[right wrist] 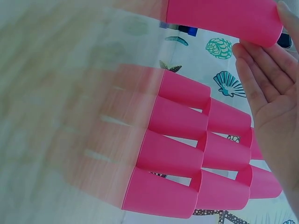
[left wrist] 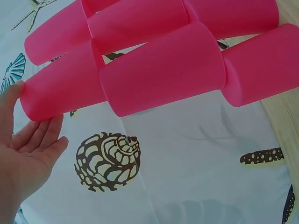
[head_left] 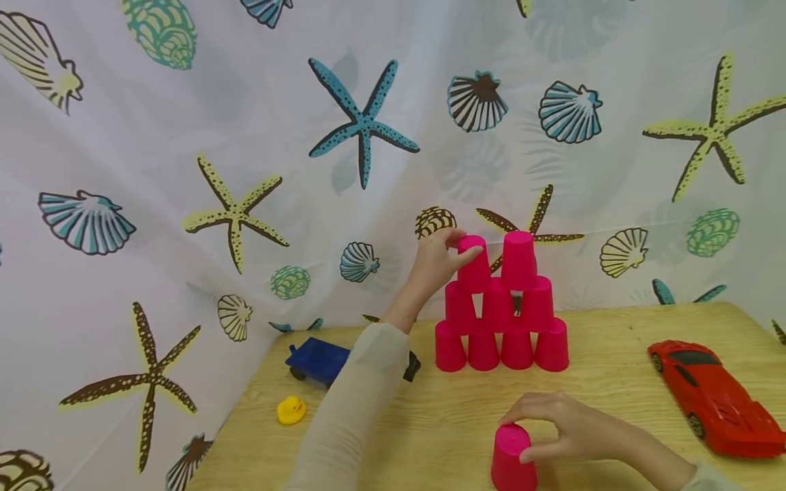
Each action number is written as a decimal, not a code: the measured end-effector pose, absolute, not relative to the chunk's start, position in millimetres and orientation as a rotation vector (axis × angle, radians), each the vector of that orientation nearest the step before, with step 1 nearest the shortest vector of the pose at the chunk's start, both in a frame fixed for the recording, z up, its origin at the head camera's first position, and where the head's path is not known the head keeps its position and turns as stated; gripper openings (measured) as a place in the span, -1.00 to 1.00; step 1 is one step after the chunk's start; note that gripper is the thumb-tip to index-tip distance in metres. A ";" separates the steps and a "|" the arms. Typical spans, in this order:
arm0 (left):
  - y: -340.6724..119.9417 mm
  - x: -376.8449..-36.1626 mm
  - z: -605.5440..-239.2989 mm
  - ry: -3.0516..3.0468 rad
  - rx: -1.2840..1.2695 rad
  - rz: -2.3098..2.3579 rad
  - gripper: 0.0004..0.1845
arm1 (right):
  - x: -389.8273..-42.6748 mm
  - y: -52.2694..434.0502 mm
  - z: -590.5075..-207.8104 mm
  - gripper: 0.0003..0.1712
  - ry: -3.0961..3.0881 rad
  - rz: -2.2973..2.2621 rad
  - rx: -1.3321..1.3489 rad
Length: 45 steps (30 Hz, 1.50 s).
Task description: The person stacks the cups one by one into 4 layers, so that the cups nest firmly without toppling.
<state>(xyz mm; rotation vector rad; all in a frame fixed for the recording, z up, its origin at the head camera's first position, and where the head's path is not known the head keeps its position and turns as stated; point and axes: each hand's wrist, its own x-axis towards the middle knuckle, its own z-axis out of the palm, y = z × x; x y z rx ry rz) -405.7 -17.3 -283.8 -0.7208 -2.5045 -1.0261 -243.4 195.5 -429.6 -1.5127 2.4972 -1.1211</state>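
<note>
While I check the head view first, the left hand is up at the cup pyramid, fingers loosely curved, thumb and fingertips touching the top-left cup of the third tier; looks like contact more than a firm grasp; second top cup stands just beside it; pyramid is four, three, two, all upside down, near the back of the wooden table; right hand sits near the front edge, fingers curled over a single pink cup, upside down, well apart from the stack; red toy car to the right, blue toy truck and yellow rubber duck to the left, seashell curtain behind.

Left wrist view: palm open, fingers relaxed and fairly straight, fingertips against the end of one cup; not wrapped round it; other stack cups fill the frame.

Right wrist view: hand with fingers straight-ish, close together; thumb edge and fingertips on the lone cup at top; I'd call it lightly held between thumb and fingers; pyramid behind, table side blurred.
</note>
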 end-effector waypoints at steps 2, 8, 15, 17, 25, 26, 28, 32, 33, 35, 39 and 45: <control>-17.5 -407.2 -285.6 -2.509 -0.696 -1.041 -0.54 | -243.7 194.8 -429.9 -0.59 2.494 -1.121 -1.526; -18.6 -410.8 -291.2 -2.497 -0.668 -1.081 -0.49 | -244.6 193.7 -431.9 -0.59 2.496 -1.120 -1.562; -14.9 -412.6 -296.0 -2.483 -0.663 -1.124 -0.42 | -241.0 197.1 -430.8 -0.56 2.526 -1.097 -1.529; -16.3 -412.3 -298.2 -2.486 -0.657 -1.148 -0.40 | -239.5 197.9 -430.6 -0.55 2.527 -1.094 -1.516; -31.2 -411.2 -315.2 -2.474 -0.615 -1.340 -0.35 | -232.1 211.8 -431.2 -0.55 2.609 -1.128 -1.451; -34.5 -411.2 -318.4 -2.467 -0.606 -1.378 -0.34 | -231.6 214.6 -430.7 -0.55 2.630 -1.145 -1.453; -42.2 -411.0 -325.9 -2.449 -0.593 -1.444 -0.33 | -231.1 220.9 -428.8 -0.54 2.709 -1.149 -1.449; -61.4 -408.2 -344.1 -2.435 -0.622 -1.550 -0.31 | -231.5 233.9 -420.9 -0.48 2.903 -1.145 -1.463; -66.5 -407.6 -349.3 -2.434 -0.634 -1.564 -0.31 | -231.6 237.1 -418.3 -0.45 2.958 -1.136 -1.450; -75.8 -406.9 -360.1 -2.436 -0.664 -1.589 -0.29 | -232.1 243.3 -412.4 -0.40 3.043 -1.153 -1.446; -89.4 -408.1 -382.5 -2.469 -0.689 -1.591 -0.27 | -234.8 253.4 -400.6 -0.31 3.152 -1.241 -1.448; -98.6 -402.8 -406.1 -2.556 -0.714 -1.543 -0.24 | -238.5 258.9 -385.9 -0.27 3.215 -1.489 -1.418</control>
